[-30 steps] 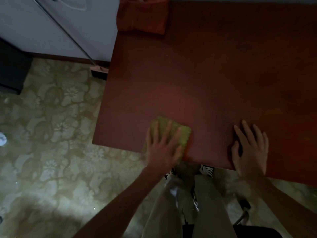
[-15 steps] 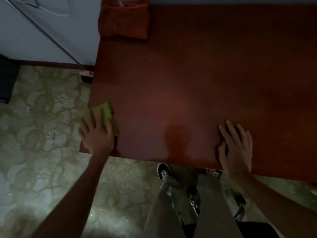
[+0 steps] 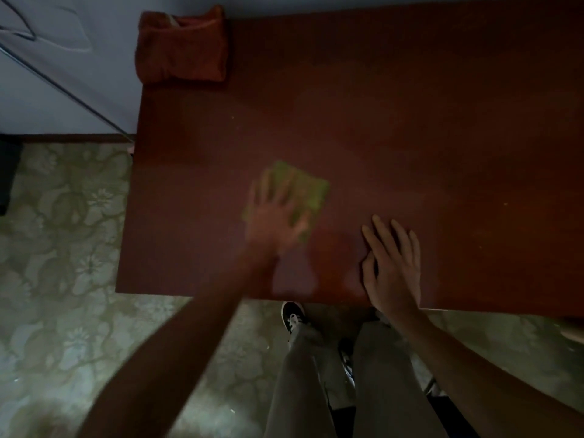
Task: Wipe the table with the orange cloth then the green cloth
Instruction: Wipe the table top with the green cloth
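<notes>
- Left hand, blurred, presses flat with spread fingers on the green cloth near the table front edge.
- Right hand lies flat, fingers straight, beside it.
- Orange cloth sits folded at the table's far left corner.

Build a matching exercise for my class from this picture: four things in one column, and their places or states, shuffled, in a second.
Things:
1. orange cloth
2. green cloth
3. left hand
4. right hand

Places or states:
A. flat on the bare table, near edge
B. folded at the far left corner
C. pressing on a cloth
D. under a hand, mid-table

Pairs: 1-B, 2-D, 3-C, 4-A
</notes>
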A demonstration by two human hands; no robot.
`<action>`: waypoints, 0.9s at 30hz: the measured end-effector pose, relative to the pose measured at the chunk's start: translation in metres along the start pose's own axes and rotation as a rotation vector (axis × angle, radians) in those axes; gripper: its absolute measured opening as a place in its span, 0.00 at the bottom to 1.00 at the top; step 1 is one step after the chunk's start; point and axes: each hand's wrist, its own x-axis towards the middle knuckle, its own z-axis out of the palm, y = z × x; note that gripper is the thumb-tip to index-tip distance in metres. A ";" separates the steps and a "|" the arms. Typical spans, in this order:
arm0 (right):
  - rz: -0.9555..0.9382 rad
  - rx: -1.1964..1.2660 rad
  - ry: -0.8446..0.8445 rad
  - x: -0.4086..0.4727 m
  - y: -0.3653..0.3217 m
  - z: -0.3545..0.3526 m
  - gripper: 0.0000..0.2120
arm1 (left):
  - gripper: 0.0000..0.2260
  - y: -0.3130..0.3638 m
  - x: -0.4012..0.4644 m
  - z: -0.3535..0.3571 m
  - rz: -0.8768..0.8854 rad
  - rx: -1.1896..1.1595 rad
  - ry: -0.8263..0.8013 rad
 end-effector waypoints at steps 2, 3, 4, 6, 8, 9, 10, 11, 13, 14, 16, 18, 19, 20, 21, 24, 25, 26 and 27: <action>-0.001 0.008 0.005 -0.001 0.001 0.001 0.22 | 0.27 -0.056 0.003 -0.002 -0.286 0.010 0.000; -0.005 0.012 0.008 -0.002 0.002 0.001 0.22 | 0.28 -0.081 -0.005 -0.004 -0.432 -0.001 -0.002; -0.016 0.012 0.007 -0.002 0.002 0.003 0.22 | 0.28 -0.101 -0.020 -0.006 -0.543 -0.013 0.001; -0.028 -0.002 0.000 0.000 0.004 0.004 0.22 | 0.28 -0.113 -0.057 -0.009 -0.670 -0.025 0.006; -0.020 0.007 0.007 0.000 0.004 0.004 0.22 | 0.27 -0.089 -0.090 -0.004 -0.718 -0.031 0.026; -0.021 0.039 0.019 0.001 0.005 0.004 0.22 | 0.26 -0.066 -0.103 -0.001 -0.696 -0.037 0.036; -0.029 0.101 0.032 0.001 0.005 0.002 0.22 | 0.26 -0.039 -0.112 0.002 -0.625 -0.042 0.032; -0.044 0.186 0.045 0.000 0.009 0.000 0.22 | 0.25 -0.007 -0.119 0.005 -0.509 -0.046 0.020; -0.060 0.326 0.071 -0.001 0.026 -0.011 0.23 | 0.25 0.068 -0.122 0.014 -0.231 -0.065 0.001; -0.052 0.339 0.087 -0.002 0.041 -0.019 0.23 | 0.24 0.108 -0.118 0.018 -0.120 -0.090 -0.007; 0.006 0.265 0.146 -0.003 0.080 -0.038 0.23 | 0.23 0.183 -0.099 0.022 0.044 -0.138 -0.022; 0.119 0.148 0.203 -0.004 0.127 -0.056 0.23 | 0.23 0.236 -0.069 0.022 0.189 -0.164 -0.050; 0.193 0.100 0.201 -0.004 0.152 -0.065 0.23 | 0.23 0.251 -0.052 0.023 0.253 -0.172 -0.062; 0.270 0.056 0.186 -0.004 0.175 -0.072 0.24 | 0.24 0.257 -0.033 0.023 0.308 -0.175 -0.067; 0.345 0.014 0.170 -0.003 0.197 -0.078 0.25 | 0.24 0.255 -0.015 0.021 0.344 -0.163 -0.066; 0.481 -0.069 0.119 -0.001 0.249 -0.091 0.26 | 0.26 0.211 0.035 0.015 0.208 -0.115 -0.034; 0.503 -0.077 0.099 0.000 0.260 -0.093 0.27 | 0.27 0.187 0.047 0.012 0.088 -0.097 -0.020; 0.516 -0.081 0.081 0.001 0.268 -0.093 0.27 | 0.28 0.161 0.055 0.009 -0.042 -0.082 -0.006; 0.517 -0.084 0.073 0.001 0.273 -0.092 0.27 | 0.28 0.133 0.058 0.005 -0.168 -0.066 0.009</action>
